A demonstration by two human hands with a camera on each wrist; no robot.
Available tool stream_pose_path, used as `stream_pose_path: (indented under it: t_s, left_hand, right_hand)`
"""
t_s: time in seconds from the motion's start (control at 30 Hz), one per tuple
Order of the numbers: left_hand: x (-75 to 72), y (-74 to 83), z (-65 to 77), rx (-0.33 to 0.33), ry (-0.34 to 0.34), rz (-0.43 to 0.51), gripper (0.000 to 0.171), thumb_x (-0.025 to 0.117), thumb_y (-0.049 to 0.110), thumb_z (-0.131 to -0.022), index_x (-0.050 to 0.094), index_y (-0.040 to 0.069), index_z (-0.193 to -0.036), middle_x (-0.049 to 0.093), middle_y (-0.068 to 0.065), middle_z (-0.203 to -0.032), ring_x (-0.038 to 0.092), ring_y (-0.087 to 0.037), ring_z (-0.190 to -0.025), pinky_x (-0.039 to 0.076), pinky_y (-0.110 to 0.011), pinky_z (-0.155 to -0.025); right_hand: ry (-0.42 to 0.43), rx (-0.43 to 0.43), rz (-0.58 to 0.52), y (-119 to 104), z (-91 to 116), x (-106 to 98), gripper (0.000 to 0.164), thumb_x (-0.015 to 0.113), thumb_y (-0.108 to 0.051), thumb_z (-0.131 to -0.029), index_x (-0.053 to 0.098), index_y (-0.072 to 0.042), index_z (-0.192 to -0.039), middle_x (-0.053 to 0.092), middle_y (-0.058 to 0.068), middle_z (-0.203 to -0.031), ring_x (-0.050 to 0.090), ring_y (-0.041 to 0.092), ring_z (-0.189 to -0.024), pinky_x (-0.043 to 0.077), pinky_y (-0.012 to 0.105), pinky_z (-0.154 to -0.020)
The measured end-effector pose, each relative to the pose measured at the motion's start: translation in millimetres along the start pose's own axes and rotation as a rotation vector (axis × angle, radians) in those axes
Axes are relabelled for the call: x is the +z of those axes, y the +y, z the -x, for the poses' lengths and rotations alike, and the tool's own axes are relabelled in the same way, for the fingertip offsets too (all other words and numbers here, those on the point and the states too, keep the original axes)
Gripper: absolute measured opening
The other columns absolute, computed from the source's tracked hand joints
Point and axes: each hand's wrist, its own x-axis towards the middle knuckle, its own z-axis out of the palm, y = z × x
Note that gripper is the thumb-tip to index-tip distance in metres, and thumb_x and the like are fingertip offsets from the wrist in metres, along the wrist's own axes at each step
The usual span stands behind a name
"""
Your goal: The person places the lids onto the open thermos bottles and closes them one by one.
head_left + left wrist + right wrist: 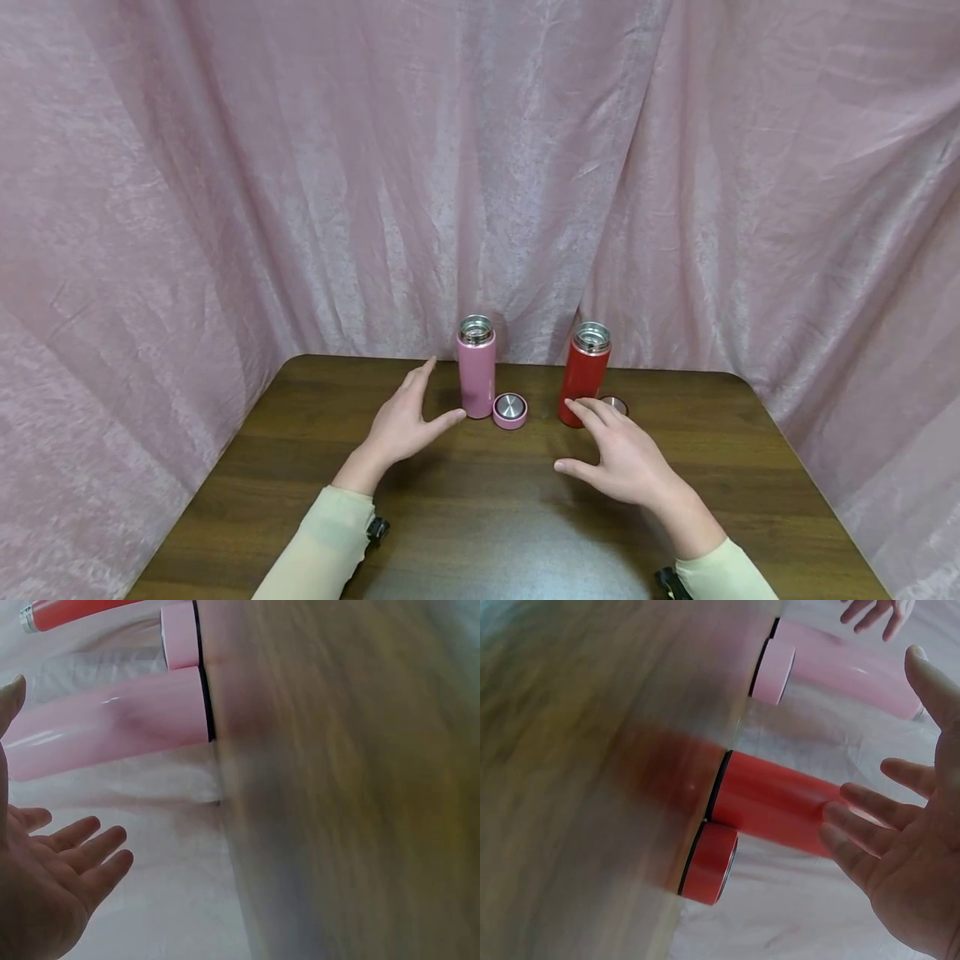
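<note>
Upright on the table stands a pink vacuum flask (477, 379) with its steel mouth uncovered. Its pink lid (510, 412) lies at its right foot, steel disc facing up. My left hand (401, 425) hovers just left of the pink flask, thumb and fingers spread, holding nothing. To the right is a red vacuum flask (584, 375), also upright and uncapped. The red lid (710, 862) sits beside its base, partly hidden by my right hand (626, 454) in the head view. That hand is in front of the red flask, fingers extended and nothing in its grasp.
The brown wooden table (480, 500) has rounded far corners. A pink velvety curtain (375, 183) hangs behind it and round both sides, close behind the flasks. A dark strap (377, 531) with a small device is worn on each wrist.
</note>
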Motion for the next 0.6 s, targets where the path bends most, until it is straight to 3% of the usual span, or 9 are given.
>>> stream_pose_path:
  t_s: [0.3, 0.6]
  left_hand:
    - [9.3, 0.5, -12.1, 0.003, 0.021, 0.078, 0.115, 0.075, 0.077, -0.093, 0.029, 0.013, -0.176, 0.049, -0.013, -0.168, 0.053, -0.037, -0.151, 0.051, -0.064, -0.115]
    - [11.5, 1.8, -24.5, 0.002, 0.024, 0.176, 0.111, 0.080, 0.070, -0.094, 0.032, 0.009, -0.174, 0.053, -0.016, -0.165, 0.049, -0.036, -0.154, 0.043, -0.062, -0.123]
  right_hand:
    - [-0.030, -0.009, 0.006, -8, -11, 6, 0.097, 0.090, -0.063, -0.087, 0.055, -0.016, -0.164, 0.060, 0.009, -0.156, 0.060, 0.036, -0.142, 0.059, 0.060, -0.104]
    - [-0.061, -0.028, -0.001, -13, -25, 14, 0.098, 0.089, -0.063, -0.088, 0.053, -0.014, -0.165, 0.058, 0.011, -0.158, 0.062, 0.038, -0.140, 0.058, 0.058, -0.105]
